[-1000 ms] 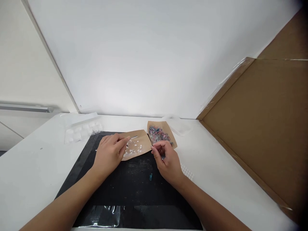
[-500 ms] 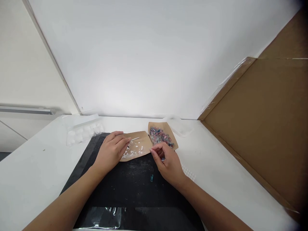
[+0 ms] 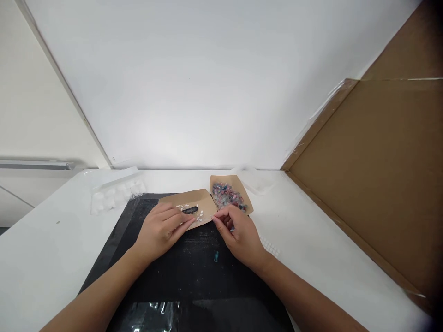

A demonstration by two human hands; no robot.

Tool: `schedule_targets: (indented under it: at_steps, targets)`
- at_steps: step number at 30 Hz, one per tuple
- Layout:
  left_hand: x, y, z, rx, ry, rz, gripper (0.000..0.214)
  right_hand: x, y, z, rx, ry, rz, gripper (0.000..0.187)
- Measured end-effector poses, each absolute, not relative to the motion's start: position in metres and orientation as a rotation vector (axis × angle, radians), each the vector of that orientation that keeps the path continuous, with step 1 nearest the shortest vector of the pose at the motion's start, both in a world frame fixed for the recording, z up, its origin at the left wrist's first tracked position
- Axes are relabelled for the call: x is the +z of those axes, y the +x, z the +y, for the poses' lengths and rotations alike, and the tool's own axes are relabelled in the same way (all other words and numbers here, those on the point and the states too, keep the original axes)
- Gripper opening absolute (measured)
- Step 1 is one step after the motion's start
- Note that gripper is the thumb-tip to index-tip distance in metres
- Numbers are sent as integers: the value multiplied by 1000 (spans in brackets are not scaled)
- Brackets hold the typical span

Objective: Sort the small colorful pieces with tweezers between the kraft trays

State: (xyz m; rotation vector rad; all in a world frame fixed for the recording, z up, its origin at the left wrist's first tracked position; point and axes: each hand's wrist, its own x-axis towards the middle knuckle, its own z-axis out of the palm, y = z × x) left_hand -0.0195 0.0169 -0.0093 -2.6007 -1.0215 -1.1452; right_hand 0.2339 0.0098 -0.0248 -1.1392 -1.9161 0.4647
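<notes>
My left hand (image 3: 162, 230) is over the left brown paper tray (image 3: 199, 196), its thumb and forefinger pinched together by the tray's front edge. Whatever may be between these fingertips is too small to make out. Beside the fingers, a dark, narrow, round-ended piece (image 3: 190, 210) lies among small white bits (image 3: 200, 216) in the tray. My right hand (image 3: 238, 233) is closed in a pinch at the tray's right corner, with a tiny pale speck at the fingertips that I cannot name. Behind it, a second brown paper tray (image 3: 216, 179) holds many pink, grey and teal pieces (image 3: 228, 194).
A black mat (image 3: 173, 281) lies under both hands, with a small teal piece (image 3: 216, 256) on it. A clear compartment box (image 3: 116, 196) stands back left. A white gridded sheet (image 3: 270, 246) lies by my right wrist. A cardboard panel (image 3: 363, 184) borders the right side.
My left hand has drawn back toward the tray's front edge. A thin pale strip showed at its fingertips before; now the dark piece is visible in the tray. My right hand has barely moved.
</notes>
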Motion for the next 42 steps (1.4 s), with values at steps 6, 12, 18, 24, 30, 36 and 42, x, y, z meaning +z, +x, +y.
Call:
schedule_targets:
  at_steps: [6, 12, 18, 24, 30, 36, 42]
  targets:
    - [-8, -8, 3, -1052, -2863, -857, 19, -23, 234, 8, 479, -1121, -1879, 13]
    - [-7, 0, -9, -1274, -3074, -1026, 28, -23, 235, 5, 443, -896, -1984, 12]
    - [-8, 9, -12, -1466, -3087, -1149, 18, -22, 235, 1, 403, -813, -2012, 8]
    - [-9, 12, -15, -1545, -3100, -1374, 20, -17, 237, -1, 385, -772, -2032, 8]
    - [-10, 13, -16, -1781, -3056, -1375, 15, -12, 240, -3, 264, -682, -2115, 8]
    - [-10, 15, -16, -1874, -3181, -1192, 23, -7, 246, -6, 5, -597, -2236, 10]
    - [-6, 19, -19, -1817, -3252, -1154, 22, 1, 246, -11, -17, -622, -2337, 28]
